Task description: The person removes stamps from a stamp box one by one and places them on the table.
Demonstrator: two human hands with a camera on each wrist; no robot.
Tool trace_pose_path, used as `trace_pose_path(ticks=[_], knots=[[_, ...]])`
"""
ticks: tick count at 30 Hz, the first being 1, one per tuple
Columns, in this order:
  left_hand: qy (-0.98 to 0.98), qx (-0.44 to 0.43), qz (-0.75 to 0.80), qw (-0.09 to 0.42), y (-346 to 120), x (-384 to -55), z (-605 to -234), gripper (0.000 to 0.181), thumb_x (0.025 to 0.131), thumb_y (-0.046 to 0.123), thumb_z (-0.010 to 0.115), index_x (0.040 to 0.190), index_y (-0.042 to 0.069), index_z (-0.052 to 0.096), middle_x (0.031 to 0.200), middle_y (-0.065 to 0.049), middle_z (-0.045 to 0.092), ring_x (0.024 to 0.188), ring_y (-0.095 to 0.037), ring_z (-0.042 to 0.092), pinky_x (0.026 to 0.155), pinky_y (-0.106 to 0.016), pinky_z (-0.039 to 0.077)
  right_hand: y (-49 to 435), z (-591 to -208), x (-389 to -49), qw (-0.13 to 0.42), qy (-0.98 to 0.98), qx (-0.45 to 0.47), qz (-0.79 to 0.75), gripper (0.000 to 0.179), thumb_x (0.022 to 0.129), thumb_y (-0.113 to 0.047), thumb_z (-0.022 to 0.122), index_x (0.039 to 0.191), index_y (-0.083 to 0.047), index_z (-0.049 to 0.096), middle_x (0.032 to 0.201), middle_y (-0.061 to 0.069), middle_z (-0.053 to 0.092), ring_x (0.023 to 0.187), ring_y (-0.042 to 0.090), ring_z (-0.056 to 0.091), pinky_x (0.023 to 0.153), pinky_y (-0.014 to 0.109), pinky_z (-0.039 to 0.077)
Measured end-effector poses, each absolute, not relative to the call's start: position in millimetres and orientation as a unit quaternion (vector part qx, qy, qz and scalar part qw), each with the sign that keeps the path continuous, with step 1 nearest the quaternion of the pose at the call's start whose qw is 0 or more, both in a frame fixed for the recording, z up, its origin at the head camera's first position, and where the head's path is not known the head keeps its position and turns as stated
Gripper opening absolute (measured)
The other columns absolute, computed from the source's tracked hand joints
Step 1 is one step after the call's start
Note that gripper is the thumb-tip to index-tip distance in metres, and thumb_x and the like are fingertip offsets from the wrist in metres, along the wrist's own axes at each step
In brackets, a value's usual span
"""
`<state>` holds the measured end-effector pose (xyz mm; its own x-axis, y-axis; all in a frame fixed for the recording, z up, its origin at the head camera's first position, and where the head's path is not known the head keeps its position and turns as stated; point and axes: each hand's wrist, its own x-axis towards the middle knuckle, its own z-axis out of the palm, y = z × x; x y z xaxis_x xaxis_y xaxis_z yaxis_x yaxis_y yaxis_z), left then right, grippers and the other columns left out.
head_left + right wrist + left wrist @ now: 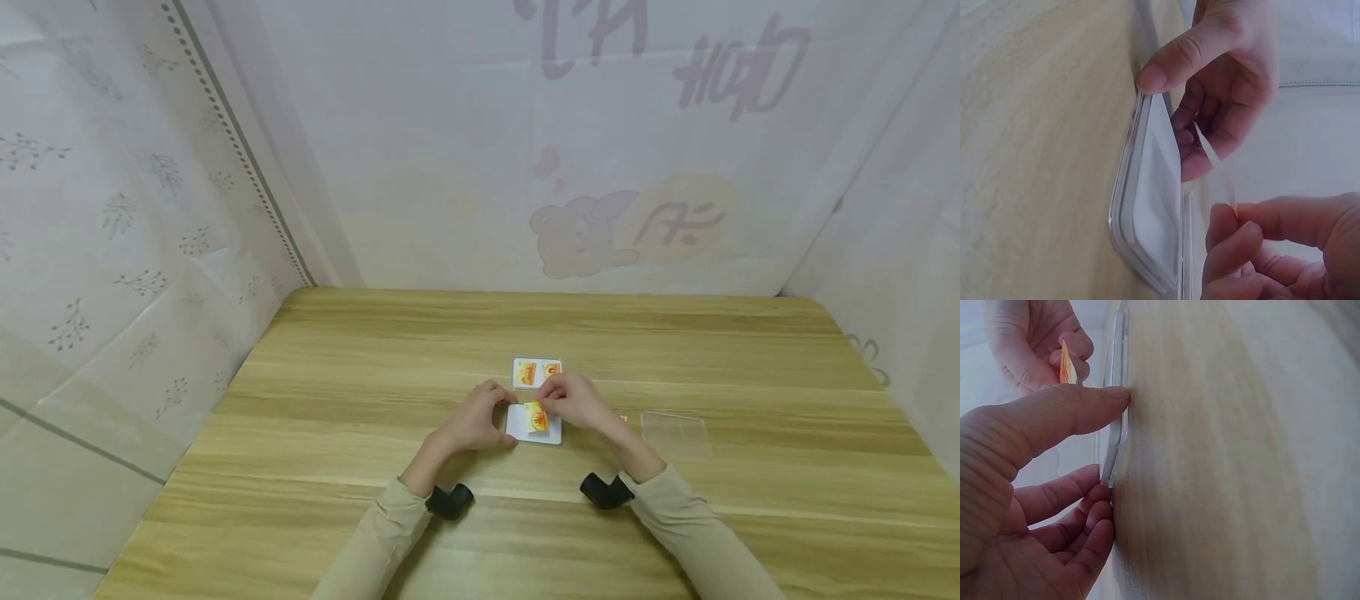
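A white rectangular case [516,423] with clear edges lies flat on the table. My left hand [476,417] holds it at its left end, thumb on the near edge and fingers at the far side; the left wrist view shows the thumb [1079,415] against the case's rim [1114,434]. Above the white face [1155,194], my right hand [576,402] pinches a small yellow-and-orange picture card [536,417] between thumb and fingertips. The card is tilted, and its pale edge [1206,145] shows in the right wrist view; I cannot tell whether it touches the case.
Just beyond lies a second white case [537,387] bearing two orange pictures, partly behind the right hand. A clear plastic sheet or cover [675,435] is on the wooden table [375,350] at the right. A small orange piece [623,418] shows beside the right wrist.
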<state>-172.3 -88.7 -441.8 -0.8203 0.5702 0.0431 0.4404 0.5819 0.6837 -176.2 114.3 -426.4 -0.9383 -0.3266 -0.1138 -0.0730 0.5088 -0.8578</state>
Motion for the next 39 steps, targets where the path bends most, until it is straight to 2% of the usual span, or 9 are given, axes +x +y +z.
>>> trace_pose_path(ticks=[12,30,39], knots=[[0.887,0.287,0.352,0.089,-88.7,-172.9,-442.1,0.048,0.064,0.009,0.083,0.105,-0.003,0.061,0.102,-0.011,0.054,0.099,-0.025,0.049,0.089,-0.039,0.042,123.8,-424.1,-175.7,0.145,0.845,-0.087,-0.507,0.009,0.086,-0.001,0.058,0.091,0.003,0.065,0.075,0.004,0.06,0.069,0.015,0.052,0.062,0.026,0.044],[0.887,0.289,0.349,0.086,-88.6,-171.4,-440.9,0.049,0.064,0.008,0.083,0.106,-0.004,0.061,0.103,-0.012,0.053,0.099,-0.025,0.049,0.089,-0.04,0.042,142.1,-419.6,-172.4,0.128,0.839,-0.065,-0.525,0.009,0.087,-0.002,0.059,0.092,0.004,0.064,0.077,0.005,0.06,0.071,0.02,0.051,0.058,0.024,0.039],[0.889,0.292,0.344,0.082,-87.2,-171.2,-440.2,0.048,0.063,0.006,0.083,0.104,-0.005,0.061,0.102,-0.012,0.054,0.098,-0.027,0.049,0.089,-0.039,0.042,154.7,-421.2,-171.9,0.122,0.832,-0.072,-0.536,0.012,0.087,0.0,0.058,0.094,0.006,0.065,0.076,0.006,0.061,0.071,0.021,0.051,0.06,0.026,0.042]])
